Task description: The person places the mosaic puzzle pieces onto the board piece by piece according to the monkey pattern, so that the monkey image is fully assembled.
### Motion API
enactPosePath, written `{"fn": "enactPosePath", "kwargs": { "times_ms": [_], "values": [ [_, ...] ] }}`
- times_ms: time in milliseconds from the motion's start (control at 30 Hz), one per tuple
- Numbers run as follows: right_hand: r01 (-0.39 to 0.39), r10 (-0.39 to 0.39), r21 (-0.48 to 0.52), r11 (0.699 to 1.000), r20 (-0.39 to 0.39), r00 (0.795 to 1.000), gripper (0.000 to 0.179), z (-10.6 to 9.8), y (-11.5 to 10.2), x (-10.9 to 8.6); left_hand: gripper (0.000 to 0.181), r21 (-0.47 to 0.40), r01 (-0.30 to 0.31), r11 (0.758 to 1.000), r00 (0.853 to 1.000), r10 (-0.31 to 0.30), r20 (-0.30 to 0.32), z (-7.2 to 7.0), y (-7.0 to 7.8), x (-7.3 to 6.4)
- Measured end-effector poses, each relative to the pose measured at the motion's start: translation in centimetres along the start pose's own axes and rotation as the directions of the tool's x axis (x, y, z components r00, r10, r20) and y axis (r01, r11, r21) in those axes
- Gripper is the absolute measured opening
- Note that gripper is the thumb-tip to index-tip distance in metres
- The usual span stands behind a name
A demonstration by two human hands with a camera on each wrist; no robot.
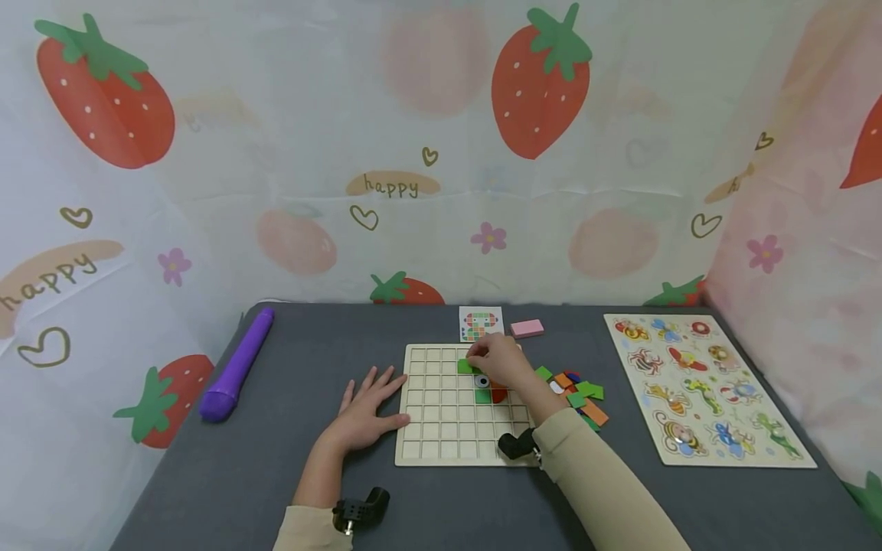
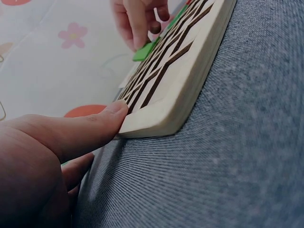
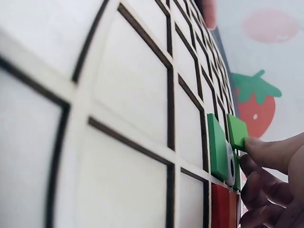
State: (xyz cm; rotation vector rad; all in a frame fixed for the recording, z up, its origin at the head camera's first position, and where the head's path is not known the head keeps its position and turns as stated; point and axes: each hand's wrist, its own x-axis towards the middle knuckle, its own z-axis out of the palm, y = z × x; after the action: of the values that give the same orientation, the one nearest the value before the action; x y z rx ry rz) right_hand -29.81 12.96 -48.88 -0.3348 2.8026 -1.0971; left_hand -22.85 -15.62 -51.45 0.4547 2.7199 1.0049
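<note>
A pale wooden grid board (image 1: 434,428) lies on the table with several coloured pieces set in its squares. My right hand (image 1: 501,361) pinches a light green square tile (image 3: 237,132) between thumb and fingers, over the board's upper part. Below it sit an eye piece (image 1: 481,381), a darker green tile (image 1: 482,396) and a red piece (image 1: 498,393), partly covered by the hand. My left hand (image 1: 365,412) lies with fingers spread at the board's left edge. Its thumb (image 2: 107,121) presses on that edge.
Several loose coloured tiles (image 1: 592,413) lie right of the board. A pattern card (image 1: 481,315) and a pink block (image 1: 527,328) lie behind it. A purple tube-like object (image 1: 237,366) rests at far left, and a board of insect pictures (image 1: 703,390) at right.
</note>
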Motion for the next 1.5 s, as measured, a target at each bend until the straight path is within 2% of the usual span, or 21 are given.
{"fn": "enactPosePath", "kwargs": {
  "times_ms": [300,500,800,1100,1267,1500],
  "values": [
    [-0.013,0.014,-0.068,0.998,0.007,1.0,0.008,0.8,-0.2,0.4,0.076,0.001,-0.001,1.0,1.0,0.001,-0.003,0.0,0.0,-0.1],
    [-0.015,0.016,-0.047,0.999,0.004,1.0,0.008,0.6,-0.2,0.1,0.076,0.003,0.0,1.0,1.0,0.0,-0.007,0.0,0.1,-0.2],
    [0.004,-0.003,0.02,1.0,-0.017,1.0,0.012,-1.7,0.9,-1.1,0.076,0.009,0.0,1.0,1.0,0.0,0.0,0.0,0.0,-0.1],
    [-0.054,0.057,0.035,0.998,-0.1,0.993,0.019,-5.3,3.2,-2.2,0.076,0.011,0.006,1.0,1.0,-0.006,0.001,0.0,-0.1,-0.1],
    [-0.094,0.1,0.057,0.994,-0.124,0.987,0.02,-6.1,4.4,-3.0,0.077,0.021,0.003,1.0,1.0,-0.003,-0.003,0.0,-0.2,0.0],
    [-0.134,0.136,0.028,0.991,-0.118,0.984,0.021,-6.5,6.1,-4.5,0.077,0.022,0.012,1.0,1.0,-0.012,-0.006,0.2,-0.2,0.1]
  ]
}}
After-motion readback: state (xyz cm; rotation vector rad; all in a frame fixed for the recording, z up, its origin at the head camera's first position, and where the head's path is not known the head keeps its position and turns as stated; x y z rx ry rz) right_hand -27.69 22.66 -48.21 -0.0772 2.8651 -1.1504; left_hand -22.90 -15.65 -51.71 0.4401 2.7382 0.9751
